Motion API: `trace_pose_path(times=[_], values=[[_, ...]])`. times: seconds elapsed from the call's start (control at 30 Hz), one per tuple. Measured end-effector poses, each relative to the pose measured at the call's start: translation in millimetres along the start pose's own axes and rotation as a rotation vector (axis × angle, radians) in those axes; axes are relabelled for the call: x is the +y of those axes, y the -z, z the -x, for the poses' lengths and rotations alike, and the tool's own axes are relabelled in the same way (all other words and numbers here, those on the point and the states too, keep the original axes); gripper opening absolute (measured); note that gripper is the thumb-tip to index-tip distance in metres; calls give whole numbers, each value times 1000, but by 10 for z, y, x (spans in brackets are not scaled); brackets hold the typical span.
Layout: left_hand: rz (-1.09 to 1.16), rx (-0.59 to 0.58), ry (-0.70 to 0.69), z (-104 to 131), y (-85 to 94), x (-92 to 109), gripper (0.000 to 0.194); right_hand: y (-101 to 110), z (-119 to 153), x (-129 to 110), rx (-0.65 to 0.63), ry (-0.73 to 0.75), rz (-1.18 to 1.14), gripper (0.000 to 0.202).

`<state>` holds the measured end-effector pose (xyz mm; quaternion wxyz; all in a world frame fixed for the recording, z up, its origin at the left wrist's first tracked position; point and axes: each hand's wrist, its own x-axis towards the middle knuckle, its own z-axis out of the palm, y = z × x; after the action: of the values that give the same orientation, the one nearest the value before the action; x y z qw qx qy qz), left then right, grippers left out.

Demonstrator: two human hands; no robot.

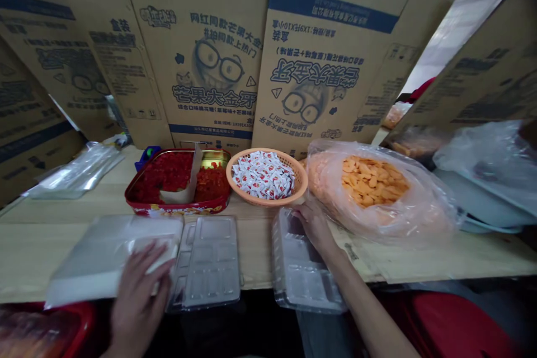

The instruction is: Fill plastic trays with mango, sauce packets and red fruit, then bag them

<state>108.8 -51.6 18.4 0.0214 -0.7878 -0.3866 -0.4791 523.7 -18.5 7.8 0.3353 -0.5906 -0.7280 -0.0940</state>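
My left hand (pixel 142 285) is spread, its fingers over a stack of clear plastic sheets or bags (pixel 104 251) at the left of the table. Beside it lie clear compartment trays (pixel 212 268), with no items visible in them. My right hand (pixel 312 224) reaches to the far end of a second stack of clear trays (pixel 304 277); its fingers bend down at the rim, and their grip is unclear. Beyond the trays sit a red tin (pixel 176 210) of red pieces, an orange basket (pixel 268 201) of small white packets, and a plastic bag (pixel 419 212) of orange pieces.
Printed cardboard boxes (pixel 210 67) stand along the back. Plastic wrappers (pixel 79 170) lie at the far left. A pale blue basin (pixel 482 196) with plastic over it is at the right. Red containers (pixel 457 324) show below the table edge.
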Motion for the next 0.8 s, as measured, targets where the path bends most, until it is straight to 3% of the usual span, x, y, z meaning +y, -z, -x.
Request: trace_pose_path(times=[0.1, 0.17, 0.23, 0.37, 0.47, 0.57, 0.63, 0.67, 0.8], values=[[339, -180, 84, -158, -537, 475, 29, -18, 3, 21, 85, 3, 11, 33], [574, -332, 312, -287, -834, 805, 25, 29, -7, -2, 119, -23, -15, 29], [832, -430, 580, -439, -1066, 1078, 33, 140, -41, -77, 138, -54, -67, 24], [1314, -596, 954, -753, -1386, 1437, 75, 466, -179, -346, 168, -20, -137, 20], [1492, -726, 1132, -923, -1505, 1577, 71, 691, -305, -402, 140, 43, -137, 20], [1509, -760, 1240, -1018, -1534, 1607, 65, 901, -409, -35, 202, -170, -49, 21], [1485, -760, 1287, -1054, -1539, 1586, 68, 1040, -455, 438, 230, -454, 103, 22], [1474, -759, 1301, -1068, -1546, 1571, 69, 1105, -470, 705, 158, -571, 216, 20], [1471, -754, 1336, -1110, -1626, 1536, 70, 1272, -496, 1632, 63, -701, 331, 20]])
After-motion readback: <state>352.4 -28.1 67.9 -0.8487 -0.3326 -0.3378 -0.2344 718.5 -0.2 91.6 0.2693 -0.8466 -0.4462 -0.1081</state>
